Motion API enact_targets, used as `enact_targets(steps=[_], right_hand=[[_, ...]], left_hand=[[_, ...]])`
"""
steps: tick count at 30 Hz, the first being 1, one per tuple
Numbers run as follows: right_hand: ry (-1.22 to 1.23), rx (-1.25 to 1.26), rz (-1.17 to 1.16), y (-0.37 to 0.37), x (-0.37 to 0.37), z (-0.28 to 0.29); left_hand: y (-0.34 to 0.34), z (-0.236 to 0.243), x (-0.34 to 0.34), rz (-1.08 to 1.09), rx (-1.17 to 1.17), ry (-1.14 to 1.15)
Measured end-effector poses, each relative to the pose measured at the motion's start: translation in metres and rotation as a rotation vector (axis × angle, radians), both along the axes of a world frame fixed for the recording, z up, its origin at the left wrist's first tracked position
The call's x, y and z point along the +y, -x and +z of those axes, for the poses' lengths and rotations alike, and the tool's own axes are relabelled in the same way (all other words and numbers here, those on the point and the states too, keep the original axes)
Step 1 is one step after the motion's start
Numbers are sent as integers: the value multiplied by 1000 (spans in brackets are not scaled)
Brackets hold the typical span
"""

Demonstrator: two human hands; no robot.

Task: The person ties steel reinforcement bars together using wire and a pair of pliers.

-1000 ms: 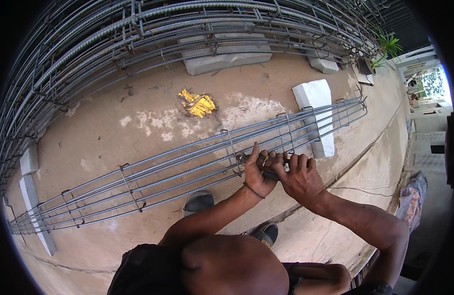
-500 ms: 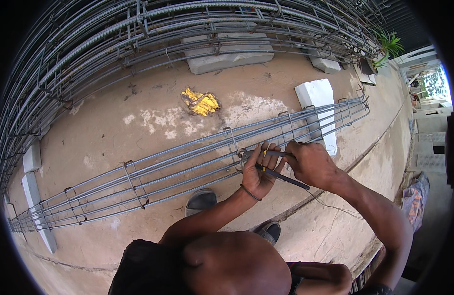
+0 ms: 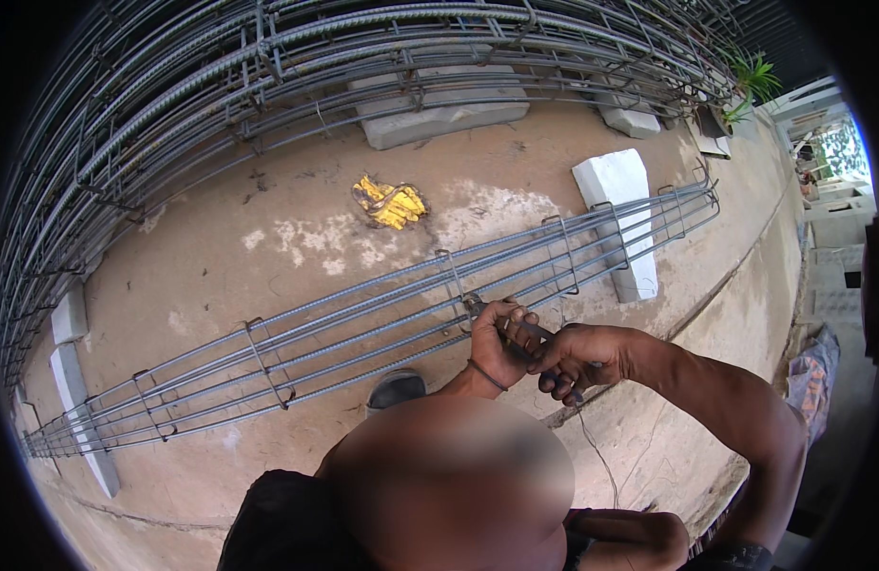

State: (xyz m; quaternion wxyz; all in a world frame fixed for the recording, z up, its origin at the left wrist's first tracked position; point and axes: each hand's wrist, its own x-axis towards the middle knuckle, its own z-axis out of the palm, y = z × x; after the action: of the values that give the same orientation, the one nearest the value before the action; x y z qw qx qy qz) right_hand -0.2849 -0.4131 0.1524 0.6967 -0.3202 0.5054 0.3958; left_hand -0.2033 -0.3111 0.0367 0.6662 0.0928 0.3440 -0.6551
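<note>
A long rebar cage (image 3: 354, 328) of ribbed bars and square stirrups lies across the view. My left hand (image 3: 501, 344), fingers curled, is closed around the upper part of a pair of dark-handled pliers (image 3: 549, 333), close to a stirrup on the cage's near side. Their jaws rest at the bars beside that stirrup. My right hand (image 3: 584, 357) grips the handles, which are mostly covered by its fingers. Thin tie wire (image 3: 603, 457) trails down below my right hand. Whether the jaws bite on wire is too small to tell.
White blocks (image 3: 622, 252) (image 3: 83, 414) support the cage near both ends. Yellow gloves (image 3: 392, 202) lie on the concrete floor beyond it. Stacked rebar cages (image 3: 363, 48) fill the far side, resting on concrete blocks (image 3: 439, 119). My shoe (image 3: 397, 388) stands near the cage.
My right hand has moved slightly down and wrapped around the pliers' handles, which stood apart before. My left fingers have curled in from a more open pose. The cage has stayed in place.
</note>
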Motion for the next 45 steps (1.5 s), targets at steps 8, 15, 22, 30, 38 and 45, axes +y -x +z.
enact_targets(steps=[8,15,22,30,38,45], right_hand=[[422,65,444,-17,3,9],[1378,-257,1488,-25,27,25],[1022,-189,1283,-24,32,40],[34,-24,69,-8,13,4],[1517,-215,1657,-5,37,17],[764,-92,663,10,8,16]], left_hand=[[1,19,-1,36,-13,48],[-12,7,-8,81,56,26],[-6,-10,-13,-34,-33,-153],[-6,-36,1,24,35,101],[-1,-4,-12,52,-50,22],[15,-30,-8,-4,14,282]])
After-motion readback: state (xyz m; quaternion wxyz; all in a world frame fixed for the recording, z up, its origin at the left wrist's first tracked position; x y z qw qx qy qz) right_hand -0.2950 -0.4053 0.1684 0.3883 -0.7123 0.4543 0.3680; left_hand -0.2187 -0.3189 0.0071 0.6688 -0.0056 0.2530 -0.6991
